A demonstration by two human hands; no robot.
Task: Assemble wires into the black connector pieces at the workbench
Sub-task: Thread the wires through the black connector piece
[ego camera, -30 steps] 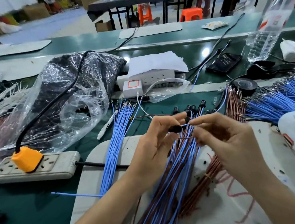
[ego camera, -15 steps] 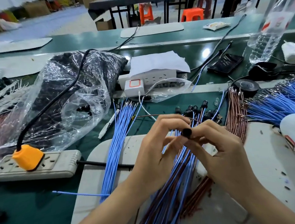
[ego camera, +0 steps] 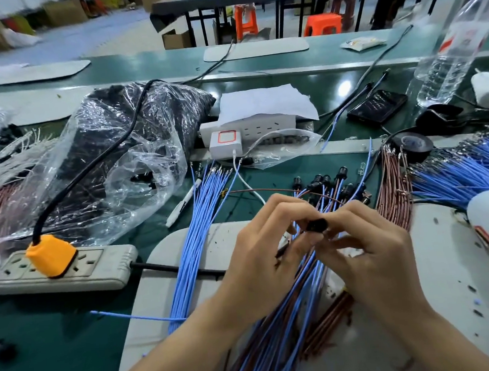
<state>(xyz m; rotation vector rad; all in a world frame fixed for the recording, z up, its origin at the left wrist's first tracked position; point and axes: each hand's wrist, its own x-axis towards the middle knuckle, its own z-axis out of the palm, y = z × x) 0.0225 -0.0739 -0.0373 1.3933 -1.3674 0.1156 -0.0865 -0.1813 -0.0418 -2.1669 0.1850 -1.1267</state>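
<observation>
- The left hand and right hand meet above a pale mat on the green surface. Both have curled fingers and pinch one small black connector at the fingertips.
- A mixed bundle of wires, blue and brown, runs under the hands toward the mat's near edge.
- A separate bundle of blue wires lies to the left across the mat.
- More black connectors lie just beyond the hands, with brown wires to their right.
- A power strip holding an orange plug sits at the left, near a crinkled plastic bag.
</observation>
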